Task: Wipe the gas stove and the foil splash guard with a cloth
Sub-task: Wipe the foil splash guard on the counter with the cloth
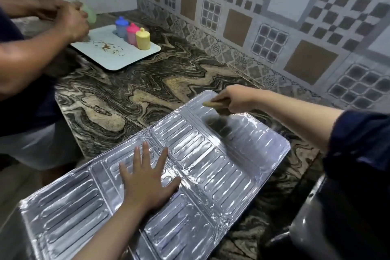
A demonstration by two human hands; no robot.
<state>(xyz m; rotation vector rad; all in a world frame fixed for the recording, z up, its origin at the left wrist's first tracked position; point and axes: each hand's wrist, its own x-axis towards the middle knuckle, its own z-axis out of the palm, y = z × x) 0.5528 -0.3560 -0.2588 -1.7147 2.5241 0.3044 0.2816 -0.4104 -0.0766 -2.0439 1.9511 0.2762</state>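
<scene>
So the foil splash guard [211, 154] is lying flat on the marbled counter [130, 91], unfolded, with one end hanging past the counter's near edge; the left hand [147, 183] is spread flat on the middle panel, fingers straight and apart, pressing it down; the right hand [234, 99] is out at the far corner of the foil by the tiled wall [274, 17], fingers curled tight around a brownish cloth [213, 105] that sits on the foil surface, a bit motion-blurred so can't say much more about it; a dark glossy thing at the bottom right is probably the gas stove [337, 224], only partly in view. Further back there's a second person [31, 65] with both hands at a pale tray [126, 57]; three small lidded jars, blue [121, 27], pink [133, 32] and yellow [143, 38], stand in a row on it.
</scene>
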